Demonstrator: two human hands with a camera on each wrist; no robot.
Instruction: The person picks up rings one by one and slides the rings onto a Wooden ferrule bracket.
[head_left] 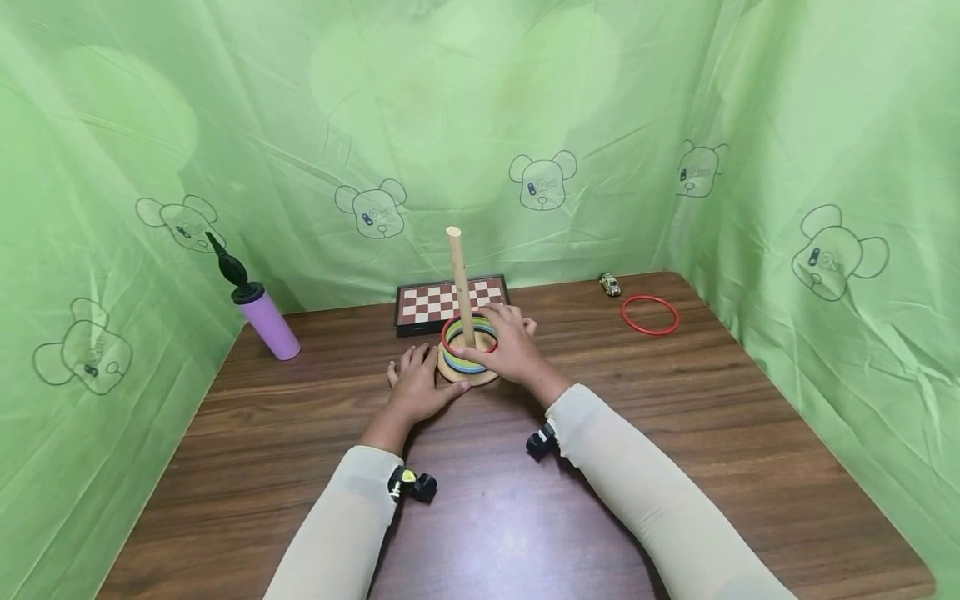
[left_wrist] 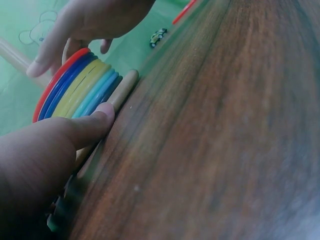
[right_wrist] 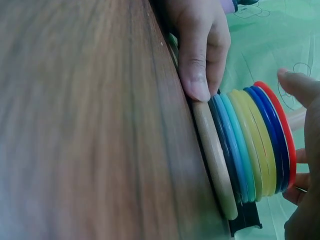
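Note:
A wooden ring-toss stand has an upright post and a round base on the table. Around the post lies a stack of plastic rings: dark and light blue ones at the bottom, yellow rings, blue rings, and a red ring on top. My left hand holds the base at its left side, thumb on its edge. Over the stack's right side is my right hand, thumb raised off the red ring and fingers behind the stack.
A folding chessboard lies just behind the stand. The purple balloon pump stands at the left. At the back right are a toy car and a loose red ring. Green cloth walls the table.

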